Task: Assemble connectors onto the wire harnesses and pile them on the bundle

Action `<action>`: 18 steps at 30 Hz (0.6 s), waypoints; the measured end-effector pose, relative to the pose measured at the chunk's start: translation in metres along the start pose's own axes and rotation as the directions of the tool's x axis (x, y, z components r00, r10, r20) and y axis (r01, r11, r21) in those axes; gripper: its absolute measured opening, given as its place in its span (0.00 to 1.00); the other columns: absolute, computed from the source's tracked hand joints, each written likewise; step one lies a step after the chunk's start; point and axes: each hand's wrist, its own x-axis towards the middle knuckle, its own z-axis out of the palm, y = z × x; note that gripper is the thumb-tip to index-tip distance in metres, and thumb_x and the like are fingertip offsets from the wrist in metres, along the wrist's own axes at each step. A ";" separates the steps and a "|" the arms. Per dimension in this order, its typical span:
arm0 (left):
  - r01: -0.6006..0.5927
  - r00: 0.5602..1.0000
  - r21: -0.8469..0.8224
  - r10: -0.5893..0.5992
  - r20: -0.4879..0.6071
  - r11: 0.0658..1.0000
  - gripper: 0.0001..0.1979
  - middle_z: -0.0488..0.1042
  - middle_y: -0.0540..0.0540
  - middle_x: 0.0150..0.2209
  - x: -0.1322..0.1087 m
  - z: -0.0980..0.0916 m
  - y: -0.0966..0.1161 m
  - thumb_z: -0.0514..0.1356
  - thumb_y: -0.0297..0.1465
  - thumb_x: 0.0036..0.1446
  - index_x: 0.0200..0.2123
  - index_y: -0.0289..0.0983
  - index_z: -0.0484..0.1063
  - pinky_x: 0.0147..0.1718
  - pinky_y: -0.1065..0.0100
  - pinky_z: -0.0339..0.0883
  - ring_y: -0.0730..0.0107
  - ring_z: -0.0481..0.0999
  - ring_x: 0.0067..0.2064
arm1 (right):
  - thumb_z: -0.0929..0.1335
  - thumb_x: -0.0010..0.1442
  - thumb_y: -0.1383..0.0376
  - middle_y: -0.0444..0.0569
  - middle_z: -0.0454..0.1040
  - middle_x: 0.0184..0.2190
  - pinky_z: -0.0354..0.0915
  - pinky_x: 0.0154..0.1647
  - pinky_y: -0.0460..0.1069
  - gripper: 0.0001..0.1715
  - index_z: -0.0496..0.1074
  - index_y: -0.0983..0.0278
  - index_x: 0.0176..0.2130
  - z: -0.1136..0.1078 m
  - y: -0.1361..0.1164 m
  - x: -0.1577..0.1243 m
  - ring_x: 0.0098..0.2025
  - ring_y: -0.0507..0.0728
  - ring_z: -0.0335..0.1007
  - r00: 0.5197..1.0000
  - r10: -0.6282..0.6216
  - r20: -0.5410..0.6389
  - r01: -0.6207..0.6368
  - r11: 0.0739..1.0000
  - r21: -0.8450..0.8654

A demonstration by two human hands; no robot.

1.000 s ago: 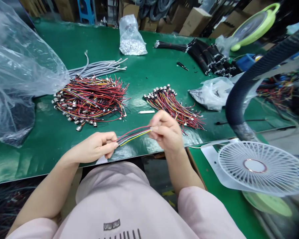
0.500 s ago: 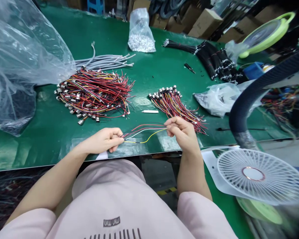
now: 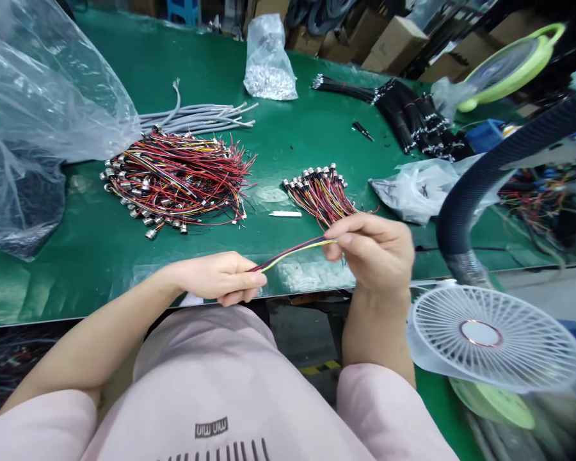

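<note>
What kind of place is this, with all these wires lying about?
Most likely a factory bench for assembling wire harnesses. A green table bears a big heap of coloured leads and a smaller sorted bundle, while the left hand and right hand hold one wire set stretched between them.

wire bundle (image 3: 295, 250) between left hand (image 3: 221, 278) and right hand (image 3: 372, 250) | large wire pile (image 3: 173, 182) behind-left | fan (image 3: 494, 336) right

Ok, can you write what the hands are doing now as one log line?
left hand: pinches wire bundle | right hand: pinches its other end | bundle: straight, above green table | wire pile: behind
</note>
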 end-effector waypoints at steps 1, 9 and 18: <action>0.001 1.000 0.012 -0.001 -0.007 1.000 0.27 0.65 0.52 0.15 -0.004 -0.002 -0.003 0.49 0.51 0.63 0.22 0.36 0.66 0.20 0.74 0.57 0.77 0.62 0.18 | 0.70 0.51 0.68 0.42 0.72 0.16 0.62 0.17 0.47 0.05 0.78 0.61 0.29 -0.006 0.002 0.001 0.16 0.51 0.65 0.999 0.001 -0.048 0.001 0.999 0.044; 0.043 0.985 -0.102 -0.059 -0.165 0.994 0.20 0.68 0.53 0.19 -0.021 -0.008 -0.037 0.51 0.47 0.64 0.36 0.35 0.70 0.20 0.75 0.59 0.77 0.63 0.18 | 0.68 0.51 0.66 0.40 0.67 0.12 0.59 0.17 0.47 0.04 0.75 0.63 0.28 -0.039 0.043 -0.008 0.14 0.51 0.61 0.993 0.077 -0.088 -0.074 0.997 0.037; 0.016 0.962 -0.233 -0.078 -0.262 0.972 0.18 0.69 0.52 0.26 -0.024 -0.003 -0.049 0.56 0.41 0.62 0.45 0.33 0.72 0.21 0.76 0.59 0.80 0.65 0.20 | 0.68 0.58 0.66 0.54 0.74 0.50 0.59 0.61 0.66 0.14 0.74 0.58 0.45 0.003 0.024 -0.021 0.56 0.65 0.68 0.931 -0.356 0.078 0.275 0.547 -0.790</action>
